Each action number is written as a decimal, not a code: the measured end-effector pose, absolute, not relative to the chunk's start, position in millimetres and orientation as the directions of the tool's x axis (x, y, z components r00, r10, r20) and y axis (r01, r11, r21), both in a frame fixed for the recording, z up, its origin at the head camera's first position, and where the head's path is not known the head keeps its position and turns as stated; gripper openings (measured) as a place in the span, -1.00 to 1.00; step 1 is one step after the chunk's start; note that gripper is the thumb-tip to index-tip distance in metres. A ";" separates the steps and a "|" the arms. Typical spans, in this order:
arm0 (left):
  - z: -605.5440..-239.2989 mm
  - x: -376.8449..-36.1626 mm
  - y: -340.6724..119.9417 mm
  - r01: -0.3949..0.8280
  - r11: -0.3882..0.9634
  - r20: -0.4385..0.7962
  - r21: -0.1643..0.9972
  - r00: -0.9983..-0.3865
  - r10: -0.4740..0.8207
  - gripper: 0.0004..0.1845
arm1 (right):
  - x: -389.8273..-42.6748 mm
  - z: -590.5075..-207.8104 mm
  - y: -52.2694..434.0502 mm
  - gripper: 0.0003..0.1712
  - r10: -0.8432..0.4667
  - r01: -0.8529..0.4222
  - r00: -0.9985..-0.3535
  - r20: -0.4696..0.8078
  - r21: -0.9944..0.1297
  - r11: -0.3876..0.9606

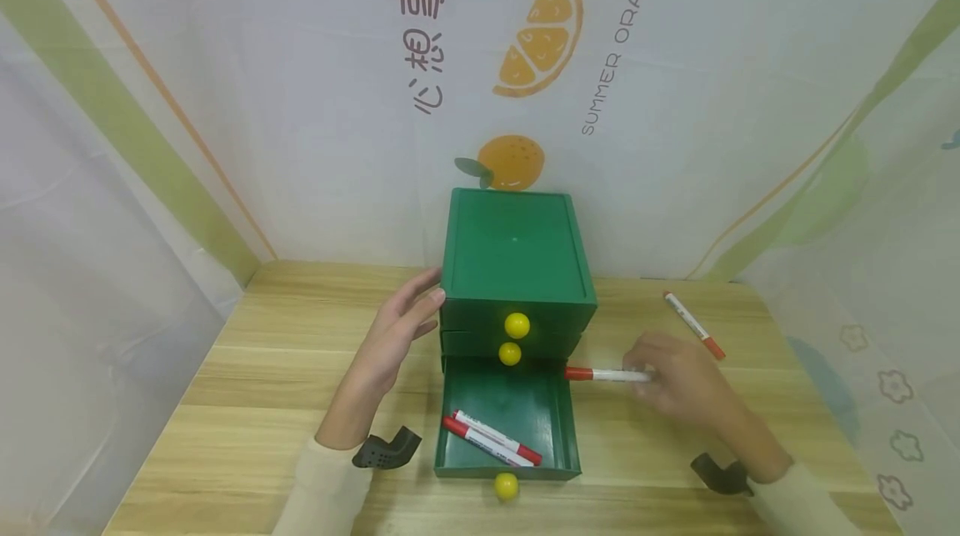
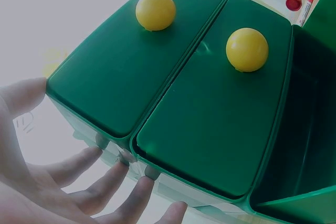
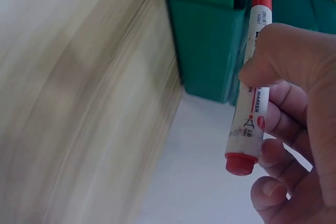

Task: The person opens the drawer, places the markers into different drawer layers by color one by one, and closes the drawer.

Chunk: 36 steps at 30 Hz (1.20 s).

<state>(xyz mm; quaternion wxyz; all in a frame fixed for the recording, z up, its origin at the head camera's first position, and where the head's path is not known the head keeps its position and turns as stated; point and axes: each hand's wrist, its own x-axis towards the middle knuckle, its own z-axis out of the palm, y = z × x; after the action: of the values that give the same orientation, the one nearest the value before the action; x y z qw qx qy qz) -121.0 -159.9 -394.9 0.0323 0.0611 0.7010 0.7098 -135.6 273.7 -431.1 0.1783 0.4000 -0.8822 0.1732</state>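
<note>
A green drawer chest (image 1: 513, 257) stands at mid-table with yellow ball knobs (image 1: 517, 325). Its bottom drawer (image 1: 507, 428) is pulled out and holds two red-capped white markers (image 1: 491, 439). My left hand (image 1: 401, 328) rests with straight fingers (image 2: 113, 179) against the chest's left side (image 2: 131, 77). My right hand (image 1: 675, 386) pinches a third red-capped marker (image 1: 606, 374) (image 3: 251, 100) just right of the open drawer, cap pointing at the chest (image 3: 207, 30).
Another marker (image 1: 693, 325) lies on the wooden table (image 1: 262, 386) at the back right. A printed cloth backdrop (image 1: 300, 86) closes in the back and sides. A yellow knob (image 1: 506, 486) sticks out toward the table's front edge.
</note>
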 end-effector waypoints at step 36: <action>-395.8 -121.9 -160.4 0.050 -0.019 0.052 0.999 -0.989 0.139 -0.34 | -115.3 -412.5 171.6 -0.82 -0.807 -0.850 -0.527 0.267 -0.144 0.507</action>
<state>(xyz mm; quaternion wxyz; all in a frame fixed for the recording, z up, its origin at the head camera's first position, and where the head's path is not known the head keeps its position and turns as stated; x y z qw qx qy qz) -121.9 -160.4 -395.8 0.0313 0.0677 0.6996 0.7107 -115.3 171.6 -412.5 0.0826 0.4793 -0.8642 0.1294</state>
